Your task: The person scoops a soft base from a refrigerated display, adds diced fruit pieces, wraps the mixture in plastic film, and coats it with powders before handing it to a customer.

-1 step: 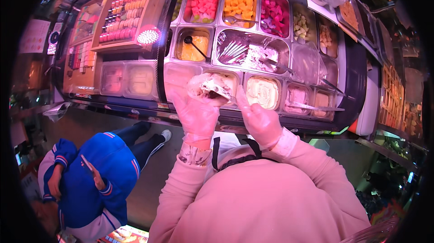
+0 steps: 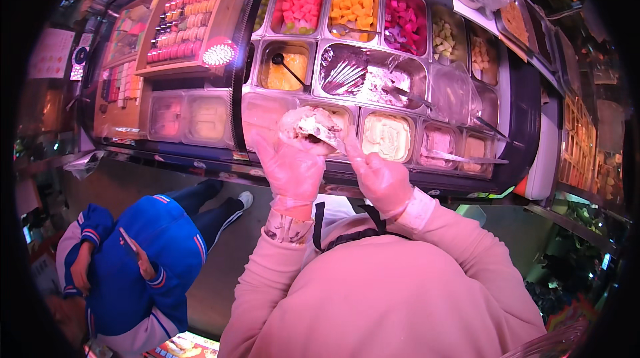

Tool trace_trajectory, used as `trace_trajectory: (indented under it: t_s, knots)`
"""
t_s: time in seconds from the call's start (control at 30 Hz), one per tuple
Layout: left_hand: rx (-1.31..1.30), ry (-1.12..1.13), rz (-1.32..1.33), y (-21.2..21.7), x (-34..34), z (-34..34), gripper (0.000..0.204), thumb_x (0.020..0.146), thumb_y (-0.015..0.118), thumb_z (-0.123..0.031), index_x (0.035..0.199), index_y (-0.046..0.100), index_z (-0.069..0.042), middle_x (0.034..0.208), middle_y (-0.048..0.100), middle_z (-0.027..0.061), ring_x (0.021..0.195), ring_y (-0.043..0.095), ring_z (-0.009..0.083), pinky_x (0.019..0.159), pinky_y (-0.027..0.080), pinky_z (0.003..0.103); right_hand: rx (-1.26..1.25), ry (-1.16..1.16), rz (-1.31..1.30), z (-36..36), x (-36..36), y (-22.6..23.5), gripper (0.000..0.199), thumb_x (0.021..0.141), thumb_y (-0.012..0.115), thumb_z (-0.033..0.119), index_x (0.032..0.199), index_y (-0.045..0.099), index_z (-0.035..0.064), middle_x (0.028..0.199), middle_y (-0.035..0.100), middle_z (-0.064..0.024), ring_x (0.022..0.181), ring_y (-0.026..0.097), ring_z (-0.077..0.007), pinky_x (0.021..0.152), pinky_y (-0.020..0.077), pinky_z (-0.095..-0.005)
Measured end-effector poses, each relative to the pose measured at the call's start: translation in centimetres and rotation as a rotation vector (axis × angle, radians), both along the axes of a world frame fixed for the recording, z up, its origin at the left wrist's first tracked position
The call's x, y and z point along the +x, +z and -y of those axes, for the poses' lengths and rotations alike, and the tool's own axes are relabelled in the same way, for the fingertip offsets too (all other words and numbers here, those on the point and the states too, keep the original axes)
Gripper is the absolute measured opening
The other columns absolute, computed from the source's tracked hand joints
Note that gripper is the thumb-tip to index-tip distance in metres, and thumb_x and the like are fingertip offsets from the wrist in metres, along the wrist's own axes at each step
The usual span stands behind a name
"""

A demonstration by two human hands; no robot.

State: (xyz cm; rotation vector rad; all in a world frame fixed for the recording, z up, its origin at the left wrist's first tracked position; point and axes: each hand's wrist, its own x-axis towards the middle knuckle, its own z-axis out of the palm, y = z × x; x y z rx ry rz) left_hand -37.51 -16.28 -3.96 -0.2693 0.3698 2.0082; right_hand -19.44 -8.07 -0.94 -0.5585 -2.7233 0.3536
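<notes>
My left hand, in a clear glove, cups a round, pale piece of food topped with white cream and dark bits; its exact kind I cannot make out. My gloved right hand closes round the handle of a small metal spatula, whose blade touches the cream on the near right of the food. Both hands are over the front row of tubs. Just beyond the food, partly covered by it, is a tub of cream. Right of it stands a tub of smooth, pale cream.
Behind are metal tubs of pink cubes, orange cubes and purple cubes. A wooden macaron box stands left. Utensils rest across the right-hand tubs. A person in blue sits at lower left with a phone.
My right hand and the spatula have shifted slightly left and toward me against the food. The left hand, still holding the food, has barely moved.
</notes>
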Motion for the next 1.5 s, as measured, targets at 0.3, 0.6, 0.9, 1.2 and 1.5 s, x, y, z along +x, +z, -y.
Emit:
trace_trajectory:
  t_s: [0.3, 0.6, 0.9, 1.2, 1.5]
  knots:
    - [-0.047, 0.130, -0.193, 1.9, -0.2, -1.4, 0.089, 0.095, 0.061, -0.072, 0.158, 0.039, -0.014, 0.159, 0.044, 0.0070, 0.146, 0.042, 0.0299, 0.125, 0.030, 0.051, 0.110, 0.134, 0.068, 1.7, 1.0, 0.0, 0.067, 0.079, 0.066, 0.000, 0.145, 0.058, -0.0048, 0.076, 0.052, -0.0046, 0.055, 0.058, -0.0167, 0.044, 0.0451, -0.0328]
    - [-0.018, 0.171, -0.253, 3.0, -0.8, -0.5, 0.084, 0.097, 0.057, -0.074, 0.158, 0.040, -0.018, 0.158, 0.045, 0.0060, 0.142, 0.046, 0.0287, 0.118, 0.038, 0.055, 0.050, 0.259, 0.022, -2.3, 2.1, 5.6, 0.054, 0.084, 0.068, -0.003, 0.138, 0.065, -0.0048, 0.078, 0.057, -0.0074, 0.063, 0.065, -0.0225, 0.052, 0.0523, -0.0353]
    - [0.107, 0.053, -0.150, 2.6, -0.5, 0.9, 0.090, 0.100, 0.062, -0.061, 0.163, 0.030, -0.006, 0.161, 0.042, 0.0190, 0.146, 0.045, 0.0383, 0.122, 0.036, 0.058, -1.566, -0.387, -0.042, -2.0, -0.3, 7.0, 0.020, 0.103, 0.066, 0.019, 0.092, 0.071, 0.0028, 0.071, 0.059, -0.0002, 0.056, 0.045, -0.0077, 0.051, 0.0328, -0.0258]
    - [-0.233, 0.199, -0.670, 3.9, 0.8, 1.0, 0.083, 0.085, 0.066, 0.019, 0.157, 0.036, -0.008, 0.148, 0.052, 0.0113, 0.133, 0.057, 0.0250, 0.111, 0.052, 0.041, -1.721, -0.462, 0.001, -1.4, -0.3, 9.7, 0.037, 0.103, 0.068, 0.033, 0.076, 0.061, 0.0084, 0.066, 0.052, 0.0052, 0.055, 0.039, -0.0029, 0.048, 0.0251, -0.0215]
    - [-0.420, 0.276, -0.633, 2.5, 0.3, 1.3, 0.080, 0.082, 0.064, 0.023, 0.153, 0.042, -0.008, 0.137, 0.060, 0.0107, 0.120, 0.065, 0.0234, 0.099, 0.059, 0.038, -1.612, -0.346, -0.086, 1.5, -1.0, 8.1, 0.024, 0.107, 0.061, 0.017, 0.101, 0.071, -0.0035, 0.070, 0.057, 0.0024, 0.062, 0.045, -0.0043, 0.058, 0.0364, -0.0239]
